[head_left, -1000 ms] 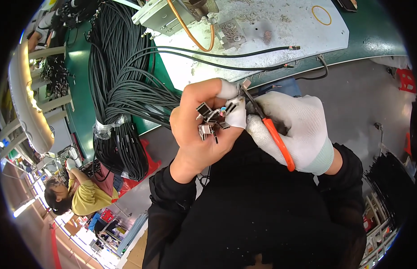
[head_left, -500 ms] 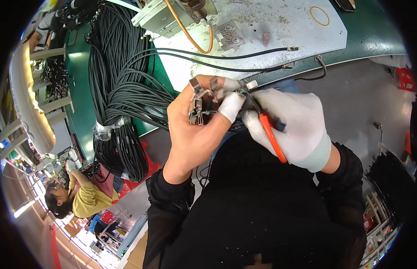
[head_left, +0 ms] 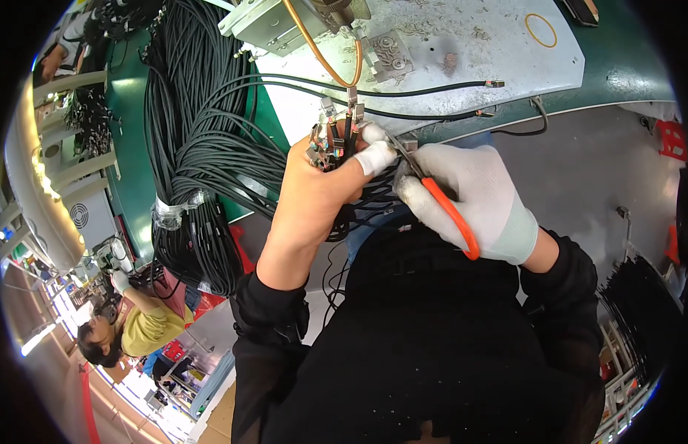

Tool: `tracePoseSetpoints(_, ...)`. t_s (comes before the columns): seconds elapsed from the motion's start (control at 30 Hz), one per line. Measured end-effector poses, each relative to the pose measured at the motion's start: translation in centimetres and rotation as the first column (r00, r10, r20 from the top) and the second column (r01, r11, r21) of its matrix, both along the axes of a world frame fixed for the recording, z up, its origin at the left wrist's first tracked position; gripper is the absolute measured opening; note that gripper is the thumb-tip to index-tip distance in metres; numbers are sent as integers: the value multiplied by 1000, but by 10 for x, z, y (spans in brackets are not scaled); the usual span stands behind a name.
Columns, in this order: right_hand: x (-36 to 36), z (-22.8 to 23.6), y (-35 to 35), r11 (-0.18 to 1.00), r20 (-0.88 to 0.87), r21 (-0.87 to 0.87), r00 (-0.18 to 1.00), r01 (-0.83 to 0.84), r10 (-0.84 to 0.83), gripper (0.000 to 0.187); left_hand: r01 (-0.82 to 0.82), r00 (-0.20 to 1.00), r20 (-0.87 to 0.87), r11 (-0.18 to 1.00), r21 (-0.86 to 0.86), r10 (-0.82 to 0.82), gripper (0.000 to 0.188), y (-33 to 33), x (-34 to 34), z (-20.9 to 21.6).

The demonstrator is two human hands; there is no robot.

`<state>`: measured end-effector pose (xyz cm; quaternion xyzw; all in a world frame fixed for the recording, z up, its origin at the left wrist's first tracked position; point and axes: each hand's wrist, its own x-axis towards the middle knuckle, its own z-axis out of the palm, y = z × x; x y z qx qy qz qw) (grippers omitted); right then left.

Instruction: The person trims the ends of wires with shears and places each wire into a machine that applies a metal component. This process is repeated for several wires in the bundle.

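My left hand (head_left: 303, 203), bare but for white covers on the thumb and a fingertip, is closed round several black cables. Their metal connector ends (head_left: 335, 137) stick up above the fist, with small coloured wires showing at some. In a white knitted glove, my right hand (head_left: 481, 194) grips red-handled pliers (head_left: 452, 216). The pliers' dark metal jaws point up and left, reaching the covered fingertips of my left hand. A small metal connector lies near the jaws, partly hidden by the glove; whether the jaws touch it I cannot tell.
A large bundle of black cables (head_left: 203, 126) lies on the green table at left. Two cables with metal ends extend across the white board (head_left: 462, 63). Above stands a machine (head_left: 273, 29) with an orange tube (head_left: 308, 41). Farther left sits a person in yellow (head_left: 148, 325).
My left hand has turned and its cable ends now point upward. The pliers and my right hand have shifted slightly up and left, staying beside the left fingertips.
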<state>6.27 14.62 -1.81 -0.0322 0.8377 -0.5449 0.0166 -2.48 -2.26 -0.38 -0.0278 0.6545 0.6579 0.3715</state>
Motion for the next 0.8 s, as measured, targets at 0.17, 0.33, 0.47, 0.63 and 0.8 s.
tracePoseSetpoints(0.17, -27, 13, 19, 967, -60, -38, 965, 252, -254, 27, -151, 987, 82, 980, 131, 141, 9, -7, -32, -6)
tracePoseSetpoints(0.33, -76, 28, 31, 952, 288, -148, 932, 269, -218, 27, -112, 994, -2, 984, 136, 114, 8, 15, -58, -14)
tracePoseSetpoints(0.47, -110, 13, 50, 983, 85, -179, 996, 46, -31, 33, -110, 993, -21, 989, 97, 112, 7, 22, -71, -19)
tracePoseSetpoints(0.63, -115, 6, 60, 857, 313, -515, 931, 2, 186, 35, 27, 993, -111, 1000, 5, -26, 5, 18, -81, -18)
tracePoseSetpoints(0.8, -118, 3, 61, 889, 267, -447, 934, -97, 236, 31, 31, 927, -365, 988, -150, -84, 5, 32, -78, -7)
